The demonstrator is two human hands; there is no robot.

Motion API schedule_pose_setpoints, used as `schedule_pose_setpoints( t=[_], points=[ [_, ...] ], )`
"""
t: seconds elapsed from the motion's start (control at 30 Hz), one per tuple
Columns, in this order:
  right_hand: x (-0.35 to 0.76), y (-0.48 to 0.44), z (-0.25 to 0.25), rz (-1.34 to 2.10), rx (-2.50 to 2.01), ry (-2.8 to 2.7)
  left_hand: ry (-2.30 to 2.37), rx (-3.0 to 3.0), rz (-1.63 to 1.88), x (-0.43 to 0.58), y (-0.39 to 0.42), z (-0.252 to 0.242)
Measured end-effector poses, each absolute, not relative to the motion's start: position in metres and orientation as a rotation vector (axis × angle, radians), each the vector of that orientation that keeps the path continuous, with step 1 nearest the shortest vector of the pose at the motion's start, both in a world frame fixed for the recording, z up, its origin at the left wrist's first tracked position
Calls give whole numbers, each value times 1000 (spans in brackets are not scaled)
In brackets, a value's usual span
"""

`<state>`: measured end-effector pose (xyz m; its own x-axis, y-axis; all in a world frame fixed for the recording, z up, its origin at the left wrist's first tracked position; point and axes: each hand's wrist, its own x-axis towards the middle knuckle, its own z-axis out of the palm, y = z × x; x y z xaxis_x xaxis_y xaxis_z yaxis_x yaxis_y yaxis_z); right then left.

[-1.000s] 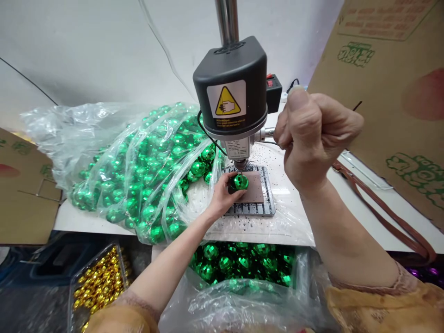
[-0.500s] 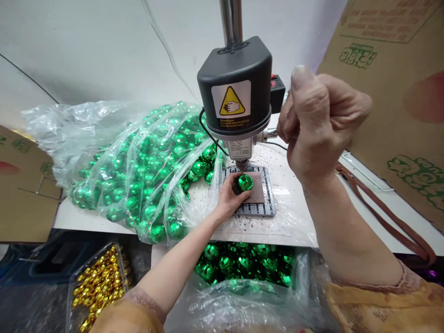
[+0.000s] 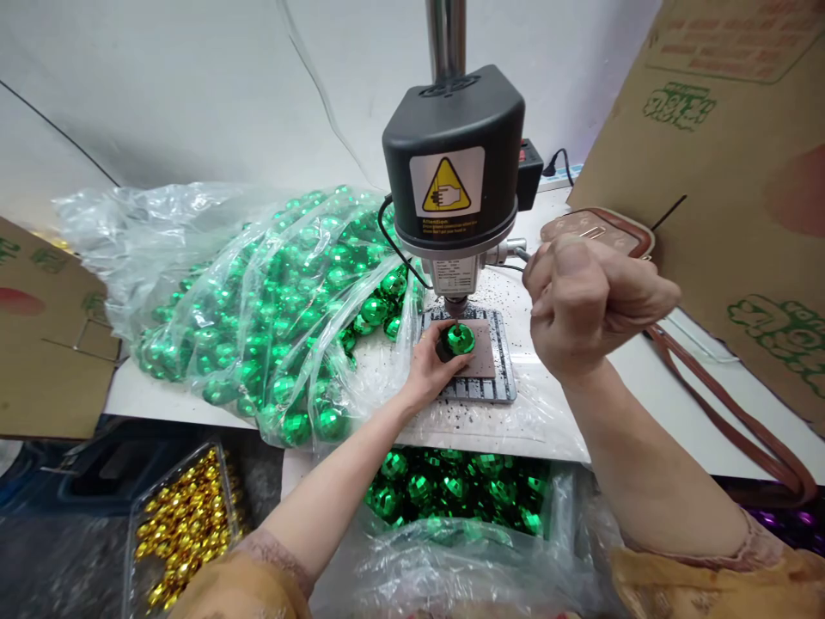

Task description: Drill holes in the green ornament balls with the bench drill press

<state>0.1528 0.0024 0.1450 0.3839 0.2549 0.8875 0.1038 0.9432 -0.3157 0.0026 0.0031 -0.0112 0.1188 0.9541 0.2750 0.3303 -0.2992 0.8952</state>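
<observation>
As I stand watching along the head view, the left hand [image 3: 429, 361] grasps a shiny green ball [image 3: 461, 340] between thumb and fingers, over a brown board [image 3: 483, 354] on a slotted base [image 3: 504, 380]. At twelve o'clock from the ball, the drill press [image 3: 454, 155] stands right over it. Between two and three, the right hand [image 3: 596, 297] is clenched around the lever [image 3: 516, 247]. A plastic bag [image 3: 155, 225] of such balls slumps at nine; gold beads [image 3: 190, 524] sit toward eight.
</observation>
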Motion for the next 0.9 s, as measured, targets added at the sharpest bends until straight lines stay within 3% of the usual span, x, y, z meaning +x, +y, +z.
schedule_pose_setpoints(
  t=[0.9],
  points=[
    [161,16,109,-72,-93,-1299,1251,1753,1174,4,1,-6]
  ],
)
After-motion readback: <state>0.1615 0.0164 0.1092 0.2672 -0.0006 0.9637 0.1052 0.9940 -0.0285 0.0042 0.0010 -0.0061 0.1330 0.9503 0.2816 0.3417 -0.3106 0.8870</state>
